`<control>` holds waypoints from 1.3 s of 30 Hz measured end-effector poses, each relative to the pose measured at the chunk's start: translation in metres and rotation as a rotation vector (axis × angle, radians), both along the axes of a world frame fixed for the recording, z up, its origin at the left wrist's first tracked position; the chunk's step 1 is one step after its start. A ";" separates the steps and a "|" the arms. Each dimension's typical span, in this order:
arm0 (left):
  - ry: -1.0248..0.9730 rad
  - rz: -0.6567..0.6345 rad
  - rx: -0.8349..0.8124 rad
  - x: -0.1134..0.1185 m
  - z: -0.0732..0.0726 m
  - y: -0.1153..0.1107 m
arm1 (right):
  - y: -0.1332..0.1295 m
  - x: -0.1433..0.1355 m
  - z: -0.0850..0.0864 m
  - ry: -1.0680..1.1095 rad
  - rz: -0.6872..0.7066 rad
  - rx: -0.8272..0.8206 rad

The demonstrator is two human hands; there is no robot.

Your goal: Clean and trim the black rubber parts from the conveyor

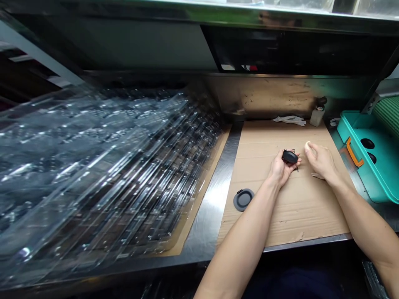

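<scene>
Black round part: I am holding it in my left hand, above the cardboard.
My left fingers are cupping it from beneath, partly curled; my right hand is curling shut on a pale piece, mostly hidden. 1 grey disc is lying beside my left forearm.

trays: glossy plastic | sheet: matt cardboard | bench: shiny metal | bin: smooth plastic | held disc: smooth

No readable text, labels, brands or numbers
</scene>
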State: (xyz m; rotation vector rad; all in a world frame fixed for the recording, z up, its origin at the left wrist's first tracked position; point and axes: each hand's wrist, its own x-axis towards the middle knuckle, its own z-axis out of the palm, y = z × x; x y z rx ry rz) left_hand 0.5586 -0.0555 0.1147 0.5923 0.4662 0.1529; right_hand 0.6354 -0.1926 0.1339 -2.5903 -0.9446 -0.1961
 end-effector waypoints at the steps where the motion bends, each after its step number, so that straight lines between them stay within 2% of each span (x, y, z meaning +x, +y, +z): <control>1: -0.028 0.019 -0.026 0.001 -0.002 -0.001 | 0.006 -0.012 0.001 0.004 0.066 0.025; 3: -0.072 0.020 -0.089 0.001 -0.005 -0.001 | 0.019 -0.038 0.000 -0.006 0.173 0.001; 6: -0.130 -0.021 -0.143 0.000 -0.007 -0.001 | 0.031 -0.059 -0.003 -0.069 0.157 -0.059; 8: -0.142 -0.006 -0.137 0.000 -0.007 -0.001 | 0.031 -0.059 -0.003 -0.077 0.078 -0.072; 10: -0.122 0.014 -0.132 0.000 -0.007 -0.001 | 0.029 -0.054 -0.002 -0.051 0.058 -0.085; 13: -0.088 -0.018 -0.146 0.002 -0.009 0.001 | 0.025 -0.051 -0.002 -0.047 0.182 -0.107; 17: -0.077 0.040 -0.105 0.003 -0.013 0.005 | 0.024 -0.051 -0.001 -0.062 0.133 -0.144; 21: -0.056 0.023 -0.081 0.004 -0.016 0.005 | 0.021 -0.052 0.005 -0.082 0.282 -0.180; 24: -0.059 0.058 -0.012 0.005 -0.018 0.003 | 0.017 -0.052 0.012 -0.079 0.266 -0.222; 28: -0.044 0.046 0.006 0.005 -0.016 0.004 | 0.008 -0.041 0.017 -0.105 0.361 -0.267; 33: -0.024 0.013 -0.093 0.003 -0.011 0.010 | -0.008 -0.007 0.011 -0.120 0.041 -0.219; 35: -0.033 0.005 -0.146 0.002 -0.008 0.012 | -0.012 0.002 0.005 -0.105 -0.016 -0.204; 39: -0.062 -0.042 -0.202 -0.003 -0.004 0.012 | -0.013 0.007 -0.001 -0.068 -0.034 -0.242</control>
